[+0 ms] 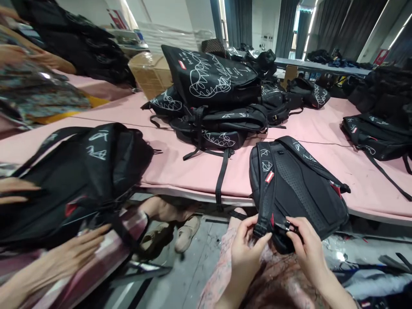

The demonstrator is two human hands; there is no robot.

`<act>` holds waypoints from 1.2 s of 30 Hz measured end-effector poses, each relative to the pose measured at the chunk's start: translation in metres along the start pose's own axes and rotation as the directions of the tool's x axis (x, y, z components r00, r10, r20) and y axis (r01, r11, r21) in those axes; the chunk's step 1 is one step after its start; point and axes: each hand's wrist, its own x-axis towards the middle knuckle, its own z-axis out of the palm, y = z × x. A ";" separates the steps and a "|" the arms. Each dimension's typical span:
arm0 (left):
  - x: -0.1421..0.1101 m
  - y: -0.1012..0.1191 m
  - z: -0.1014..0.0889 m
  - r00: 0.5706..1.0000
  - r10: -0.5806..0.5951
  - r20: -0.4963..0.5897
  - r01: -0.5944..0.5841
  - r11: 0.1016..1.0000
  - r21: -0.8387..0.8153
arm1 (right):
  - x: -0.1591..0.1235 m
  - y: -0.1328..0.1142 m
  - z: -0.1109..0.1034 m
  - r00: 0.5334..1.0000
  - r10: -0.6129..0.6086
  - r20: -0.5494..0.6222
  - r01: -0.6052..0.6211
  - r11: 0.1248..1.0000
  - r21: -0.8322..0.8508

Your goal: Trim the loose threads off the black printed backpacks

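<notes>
A black backpack (299, 180) with white line drawings on its shoulder straps lies back side up over the edge of a pink-covered table. My left hand (246, 246) is closed on the lower end of its left shoulder strap (265, 201), where a black buckle (258, 230) sits between thumb and fingers. Close beside it, my right hand (307, 244) pinches a small dark piece with a shiny edge at the bag's bottom corner; its exact kind does not show. A red tab (272, 219) peeks out between the hands.
More black backpacks (219, 77) are piled at the table's middle. At left, a co-worker's hand (80, 249) rests by another black backpack (106, 167). Another bag (380, 135) lies at right on the pink cloth (199, 176). A cardboard box (151, 75) stands behind.
</notes>
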 end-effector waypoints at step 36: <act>-0.002 -0.002 -0.003 0.999 -0.034 0.013 0.033 0.997 0.074 | 0.027 -0.007 0.005 0.998 0.021 0.063 -0.028 0.992 0.124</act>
